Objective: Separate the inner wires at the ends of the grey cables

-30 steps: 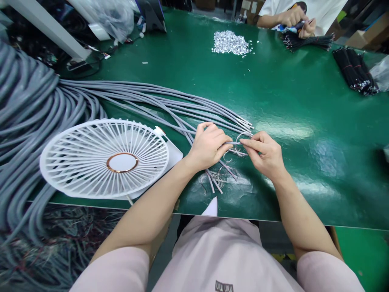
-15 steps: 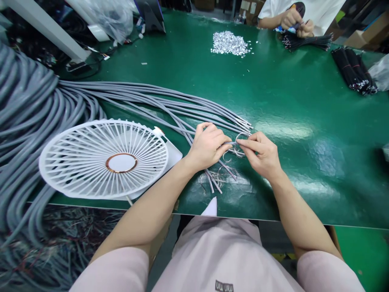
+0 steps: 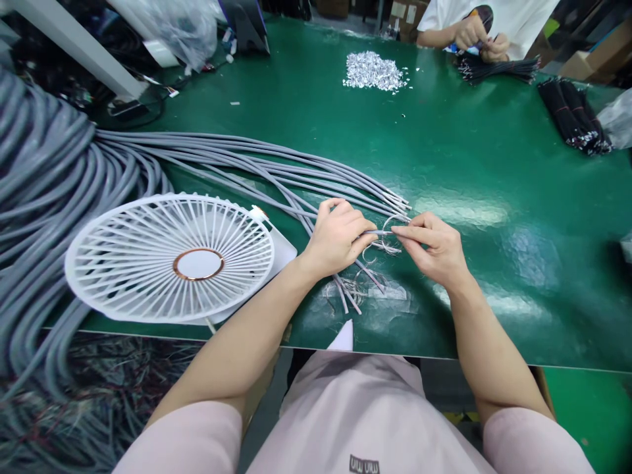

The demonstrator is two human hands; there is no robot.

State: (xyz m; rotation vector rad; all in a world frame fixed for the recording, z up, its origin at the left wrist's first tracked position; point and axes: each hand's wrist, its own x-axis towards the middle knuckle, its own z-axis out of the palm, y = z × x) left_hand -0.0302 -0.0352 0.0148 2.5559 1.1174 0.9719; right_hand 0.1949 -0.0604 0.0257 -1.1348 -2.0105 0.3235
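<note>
My left hand [image 3: 340,236] is closed round a grey cable [image 3: 379,232] close to its stripped end, which points right. Thumb and fingers of my right hand [image 3: 430,247] pinch the tip of that same end; the exact strand between them is too small to make out. Thin silvery wire strands [image 3: 368,253] curl around and below the cable between both hands. Behind them lies a bundle of grey cables [image 3: 296,168] with pale ends at the right. Several more cable ends [image 3: 351,301] with loose strands rest on the table nearer to me.
A white fan [image 3: 197,263] stands left of my forearm. Thick grey cable coils [image 3: 39,171] fill the left side. Silvery scraps [image 3: 375,71] lie in a pile on the green table [image 3: 474,145]. Across it, a co-worker's hands [image 3: 476,36] work above black wires [image 3: 498,67]; black wire bundles [image 3: 575,112] lie nearby.
My right hand has slid a little to the right along the cable end, away from my left hand. My left hand has stayed in place on the cable.
</note>
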